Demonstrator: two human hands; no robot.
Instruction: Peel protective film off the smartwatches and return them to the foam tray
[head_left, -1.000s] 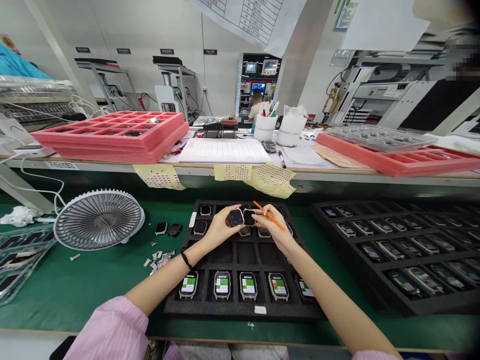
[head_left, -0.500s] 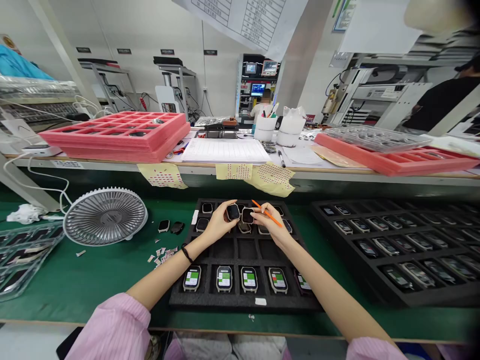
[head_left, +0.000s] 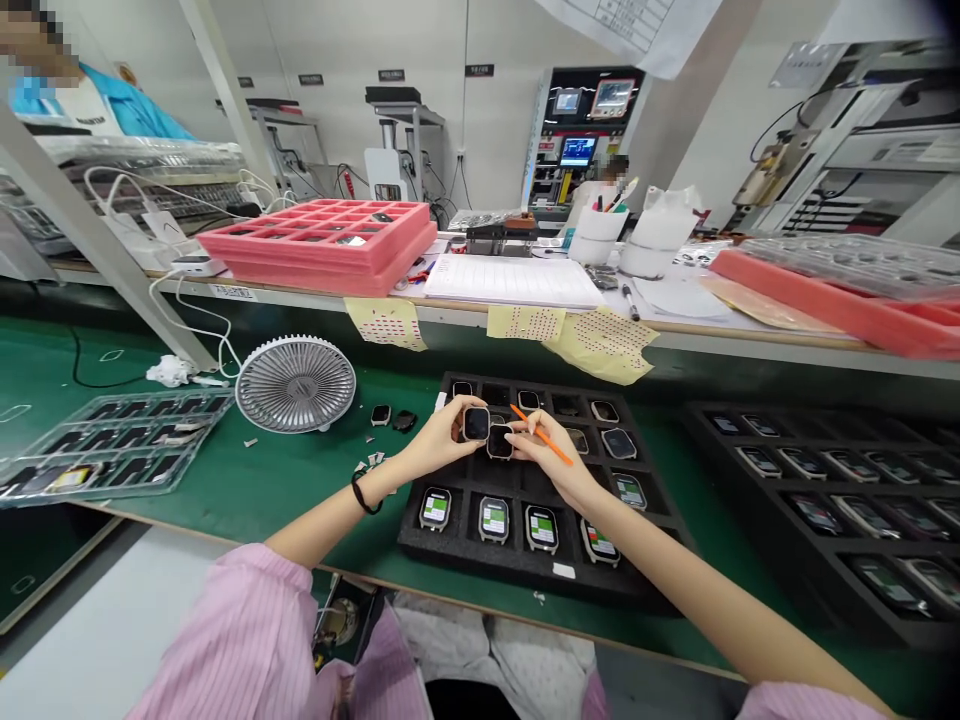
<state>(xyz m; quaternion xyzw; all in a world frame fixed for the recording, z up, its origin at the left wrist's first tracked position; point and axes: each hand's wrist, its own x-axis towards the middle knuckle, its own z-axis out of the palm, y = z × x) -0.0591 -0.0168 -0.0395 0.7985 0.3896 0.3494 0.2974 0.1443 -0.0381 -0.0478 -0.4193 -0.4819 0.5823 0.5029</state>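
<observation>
Green anti-static mat (head_left: 225, 520) along the bench, with a pink foam tray (head_left: 322, 245) and yellow perforated sheets (head_left: 386, 323) on the shelf edge at upper middle, and a small desk fan (head_left: 295, 384) sitting left of center. Right in the middle is a black foam tray (head_left: 480, 553), with a row of watch bodies showing green screens (head_left: 493, 520) in the near pockets. Another black tray (head_left: 825, 520), also full of watches, fills the lower right.

Left hand (head_left: 435, 435) is pinching a dark-faced smartwatch body (head_left: 476, 423) by its edges, holding it up over the tray. Right hand (head_left: 544, 450) is closed around a thin orange pick (head_left: 541, 435), with its fingers right up against a second watch body (head_left: 499, 442). That second one sits between the hands, but I can't tell if it's actually gripped or just resting against the fingers.

These look light, but I'd guess the glass faces are slippery and easy to scratch. Safest grip is probably the side frame, keeping fingers off the screen. Two loose watch bodies (head_left: 391, 417) lie on the mat just left of the tray, near some paper scraps (head_left: 371, 462).
</observation>
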